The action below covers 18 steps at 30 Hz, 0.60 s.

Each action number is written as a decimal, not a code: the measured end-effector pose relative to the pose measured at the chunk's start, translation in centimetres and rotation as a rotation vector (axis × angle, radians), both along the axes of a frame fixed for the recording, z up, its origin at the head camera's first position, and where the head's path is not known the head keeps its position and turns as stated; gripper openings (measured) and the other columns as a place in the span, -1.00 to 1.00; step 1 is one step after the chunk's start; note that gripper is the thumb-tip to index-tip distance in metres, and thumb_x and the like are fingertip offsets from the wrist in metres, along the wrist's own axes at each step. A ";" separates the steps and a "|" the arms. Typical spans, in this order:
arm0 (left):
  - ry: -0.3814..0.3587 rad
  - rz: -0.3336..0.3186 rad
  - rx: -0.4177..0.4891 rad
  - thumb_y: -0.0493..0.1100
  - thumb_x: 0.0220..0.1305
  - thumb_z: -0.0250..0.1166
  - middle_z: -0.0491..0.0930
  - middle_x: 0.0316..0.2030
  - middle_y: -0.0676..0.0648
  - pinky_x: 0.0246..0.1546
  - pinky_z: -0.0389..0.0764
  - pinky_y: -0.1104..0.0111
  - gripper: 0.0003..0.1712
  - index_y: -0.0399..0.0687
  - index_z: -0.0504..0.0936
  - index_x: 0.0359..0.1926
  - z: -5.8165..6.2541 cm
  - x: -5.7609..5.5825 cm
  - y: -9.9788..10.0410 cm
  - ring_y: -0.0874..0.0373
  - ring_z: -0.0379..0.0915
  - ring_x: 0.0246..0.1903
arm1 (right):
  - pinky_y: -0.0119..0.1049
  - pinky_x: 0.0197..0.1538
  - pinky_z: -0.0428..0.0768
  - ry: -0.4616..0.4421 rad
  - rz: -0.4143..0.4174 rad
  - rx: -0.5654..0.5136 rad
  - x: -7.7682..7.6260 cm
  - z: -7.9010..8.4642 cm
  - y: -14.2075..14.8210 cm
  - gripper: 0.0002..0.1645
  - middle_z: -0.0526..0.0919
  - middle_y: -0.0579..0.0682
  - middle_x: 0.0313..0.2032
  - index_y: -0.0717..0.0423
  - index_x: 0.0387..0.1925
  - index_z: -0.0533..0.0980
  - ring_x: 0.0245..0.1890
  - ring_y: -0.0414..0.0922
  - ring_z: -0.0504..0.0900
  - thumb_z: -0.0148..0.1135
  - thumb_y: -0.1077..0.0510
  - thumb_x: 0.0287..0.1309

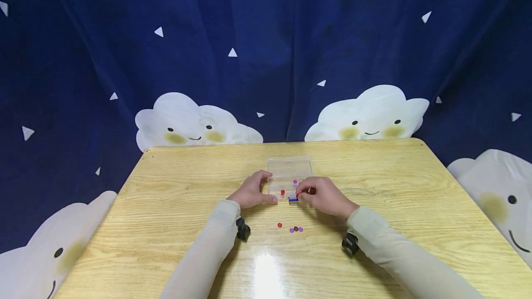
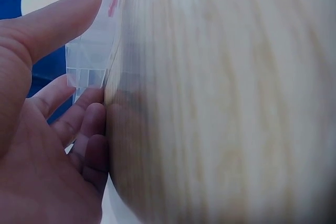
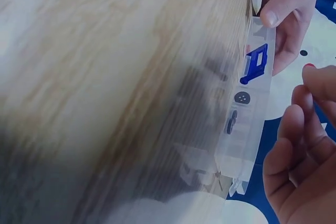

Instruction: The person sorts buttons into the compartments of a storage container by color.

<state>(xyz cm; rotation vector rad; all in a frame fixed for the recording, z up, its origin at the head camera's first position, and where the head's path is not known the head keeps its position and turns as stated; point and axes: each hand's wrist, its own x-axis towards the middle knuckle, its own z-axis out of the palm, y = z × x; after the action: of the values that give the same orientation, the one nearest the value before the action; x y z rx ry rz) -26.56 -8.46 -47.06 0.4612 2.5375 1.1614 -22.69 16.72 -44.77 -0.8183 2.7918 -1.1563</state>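
Observation:
A clear plastic compartment box (image 1: 276, 196) lies on the table with its lid (image 1: 289, 166) folded back. My left hand (image 1: 251, 191) holds the box's left end, the thumb at its front corner and the fingers toward the back. Above the front right part of the box, my right hand (image 1: 322, 195) pinches a small red button (image 3: 310, 65), mostly hidden by the fingertips. At the front wall is a blue rectangular piece (image 3: 256, 64), and dark buttons (image 3: 242, 98) show through the plastic beside it. A red button (image 1: 282, 192) and a purple button (image 1: 295, 181) are in the box.
On the wooden table (image 1: 187, 174), nearer my body than the box, lie a red button (image 1: 280, 225), a dark button (image 1: 296, 229) and two purple buttons (image 1: 300, 229). A dark blue curtain (image 1: 266, 59) with white clouds hangs behind the table's far edge.

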 end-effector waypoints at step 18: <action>-0.007 0.006 0.003 -0.03 0.04 0.56 0.38 0.30 -0.15 0.34 0.35 0.08 -0.05 -0.01 0.28 0.41 -0.1 -0.2 -0.2 -0.04 0.32 0.24 | -0.43 -0.37 0.47 -0.017 -0.099 -0.008 -1.0 0.3 0.1 -0.88 0.70 -0.10 -0.37 -0.02 -0.36 0.69 -0.46 -0.26 0.46 0.31 0.27 0.18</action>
<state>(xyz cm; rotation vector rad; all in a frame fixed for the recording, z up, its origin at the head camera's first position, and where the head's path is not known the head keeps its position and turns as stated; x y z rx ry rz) -26.78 -8.66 -47.16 0.4500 2.5334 1.1672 -23.65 16.82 -44.51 -0.6744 2.8456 -1.1829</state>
